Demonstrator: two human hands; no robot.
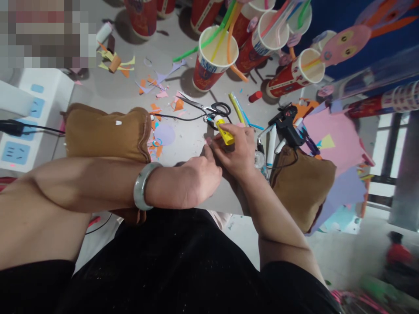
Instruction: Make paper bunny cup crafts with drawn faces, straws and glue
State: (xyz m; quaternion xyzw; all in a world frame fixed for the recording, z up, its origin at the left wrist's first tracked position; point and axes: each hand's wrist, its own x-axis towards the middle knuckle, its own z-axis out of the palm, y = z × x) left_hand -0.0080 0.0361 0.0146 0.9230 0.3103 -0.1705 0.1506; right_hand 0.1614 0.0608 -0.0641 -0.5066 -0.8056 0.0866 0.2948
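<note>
A yellow glue stick (227,135) is gripped in my right hand (240,150), its pale end pointing up and away from me. My left hand (199,181) is closed, with a jade-coloured bangle (140,186) on the wrist. Its fingertips meet those of my right hand just below the glue stick. A tiny pinkish bit shows where they meet, too small to name. Just beyond the hands lie scissors (204,107) with black handles and a thin black cord. A red cap (255,96) rests further off on the table.
Red paper cups (200,78) with straws stand along the far side. A black glue gun (290,124) lies right of my hands, above a brown cushion (303,187) and coloured paper sheets (340,135). Another brown cushion (106,135), paper scraps and a power strip (28,117) are at left.
</note>
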